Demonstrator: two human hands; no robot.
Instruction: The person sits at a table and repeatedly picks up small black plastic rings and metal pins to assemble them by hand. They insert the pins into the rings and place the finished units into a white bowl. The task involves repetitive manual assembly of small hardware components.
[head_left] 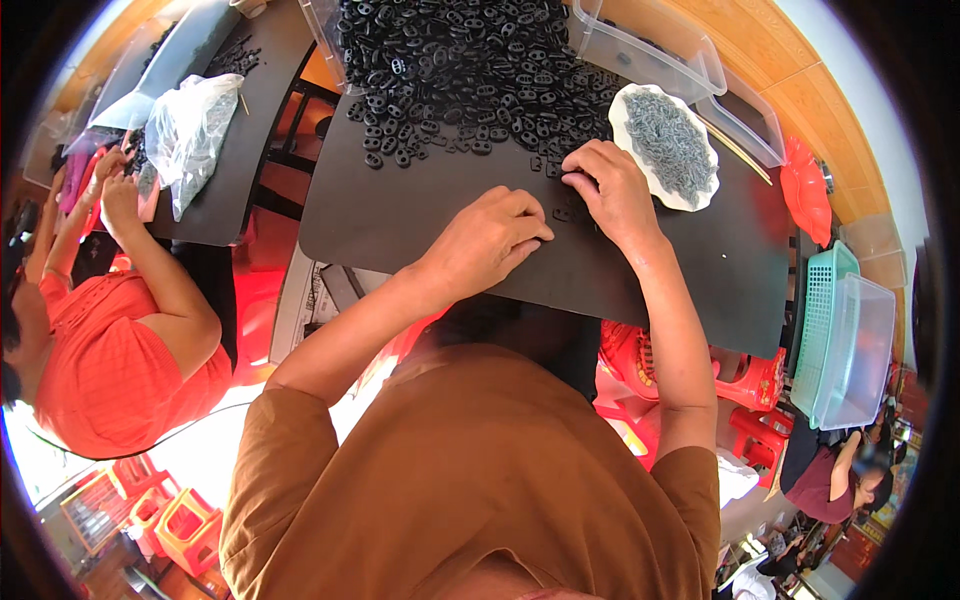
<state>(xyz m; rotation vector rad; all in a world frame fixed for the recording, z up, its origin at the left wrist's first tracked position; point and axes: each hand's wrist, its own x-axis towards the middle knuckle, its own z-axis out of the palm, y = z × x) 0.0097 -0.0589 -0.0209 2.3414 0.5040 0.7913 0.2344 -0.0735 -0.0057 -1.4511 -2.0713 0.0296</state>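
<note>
A big heap of small black plastic pieces with holes [470, 75] spreads over the far part of the dark table [400, 215]. My left hand [495, 235] hovers over the table's near side, thumb and fingers pressed together; whatever is between them is hidden. My right hand [608, 190] is at the heap's near right edge, fingers curled into a pinch whose contents I cannot see. One loose black piece [561, 214] lies on the table between my hands. Touching distance from my right hand is a white scalloped dish [622, 128] filled with small thin grey parts.
Clear plastic bins [650, 62] stand behind the heap. Thin sticks [735, 150] lie right of the dish. A red dish [803, 190] and a green basket [825, 330] are at the right. At the left table, a person in red [130, 350] works beside a plastic bag [195, 130].
</note>
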